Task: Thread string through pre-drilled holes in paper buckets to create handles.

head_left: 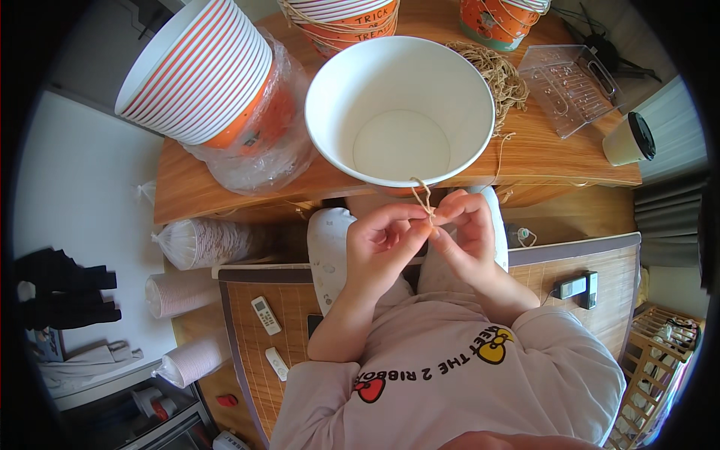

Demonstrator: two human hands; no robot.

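Observation:
A large white-lined paper bucket (pixel 401 139) stands at the near edge of the wooden table, its open mouth facing up toward me. A thin twine cord (pixel 421 196) loops over its near rim and runs down to my fingertips. My left hand (pixel 386 236) pinches the cord between thumb and forefinger. My right hand (pixel 469 229) pinches it from the other side, fingers curled, and the two sets of fingertips nearly touch. Whether a knot lies between them is hidden. A heap of loose twine (pixel 499 79) rests just beyond the bucket on the right.
A tall stack of orange buckets (pixel 199 75) in clear plastic wrap leans at left. Twine-wrapped bucket stacks (pixel 352 26) stand behind. At right are a clear plastic tray (pixel 574 90) and a lidded cup (pixel 628 141). Bagged stacks (pixel 206 241) lie on the floor at left.

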